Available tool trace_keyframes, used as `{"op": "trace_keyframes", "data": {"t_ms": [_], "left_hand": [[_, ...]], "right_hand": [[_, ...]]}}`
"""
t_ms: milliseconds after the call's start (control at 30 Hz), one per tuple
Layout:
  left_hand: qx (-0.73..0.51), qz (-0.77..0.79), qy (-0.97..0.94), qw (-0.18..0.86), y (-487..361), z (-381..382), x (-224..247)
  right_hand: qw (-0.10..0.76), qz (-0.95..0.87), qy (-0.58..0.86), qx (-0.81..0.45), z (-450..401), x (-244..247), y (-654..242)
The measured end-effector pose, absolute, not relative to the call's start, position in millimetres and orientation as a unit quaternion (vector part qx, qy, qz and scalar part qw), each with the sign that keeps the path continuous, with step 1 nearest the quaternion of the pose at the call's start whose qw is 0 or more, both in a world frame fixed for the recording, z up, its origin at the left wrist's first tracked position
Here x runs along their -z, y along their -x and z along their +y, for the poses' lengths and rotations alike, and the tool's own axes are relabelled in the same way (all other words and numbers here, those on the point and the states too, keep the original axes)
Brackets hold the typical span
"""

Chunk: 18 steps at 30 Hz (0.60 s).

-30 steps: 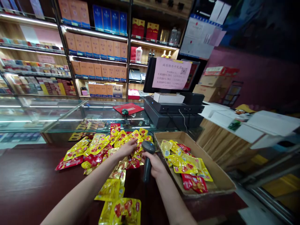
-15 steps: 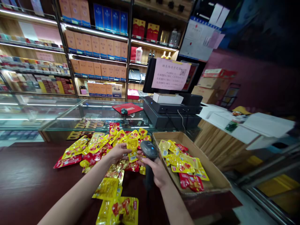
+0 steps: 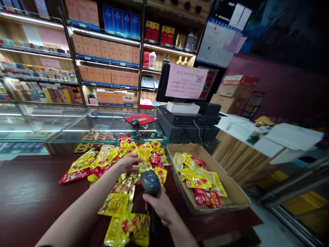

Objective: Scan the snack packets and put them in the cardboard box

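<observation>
My right hand (image 3: 161, 206) is wrapped round the handle of a dark barcode scanner (image 3: 150, 181), whose head with a small blue light points away from me. My left hand (image 3: 130, 163) pinches the left edge of a yellow snack packet (image 3: 144, 159) just beyond the scanner head. Beneath and around that hand spreads a pile of red and yellow snack packets (image 3: 102, 159) on the dark red table. Several more yellow packets (image 3: 128, 224) lie near the front, between my forearms.
A cardboard box (image 3: 238, 199) with several packets inside stands to the right. Behind the pile are a glass counter (image 3: 110, 120), a mouse (image 3: 135, 121) on a red mat, and a monitor (image 3: 163, 84) with a paper sign. Stocked shelves (image 3: 110, 60) line the back.
My right hand has drawn the scanner down and left, away from the packet it was beside. The left hand stays nearly in place, still holding the yellow packet.
</observation>
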<state>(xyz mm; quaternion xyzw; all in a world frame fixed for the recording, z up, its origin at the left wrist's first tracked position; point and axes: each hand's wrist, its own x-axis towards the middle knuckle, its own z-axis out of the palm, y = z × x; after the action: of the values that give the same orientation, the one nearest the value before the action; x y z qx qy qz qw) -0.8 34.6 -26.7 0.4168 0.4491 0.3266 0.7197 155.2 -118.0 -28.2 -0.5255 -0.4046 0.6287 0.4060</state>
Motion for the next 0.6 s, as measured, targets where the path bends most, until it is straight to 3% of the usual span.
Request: {"op": "trace_keyframes", "data": {"t_ms": [600], "left_hand": [[-0.332, 0.44, -0.419, 0.721, 3.1, 33.3, 23.4]], "right_hand": [[0.435, -0.386, 0.52, -0.626, -119.5, 26.1, -154.4]]}}
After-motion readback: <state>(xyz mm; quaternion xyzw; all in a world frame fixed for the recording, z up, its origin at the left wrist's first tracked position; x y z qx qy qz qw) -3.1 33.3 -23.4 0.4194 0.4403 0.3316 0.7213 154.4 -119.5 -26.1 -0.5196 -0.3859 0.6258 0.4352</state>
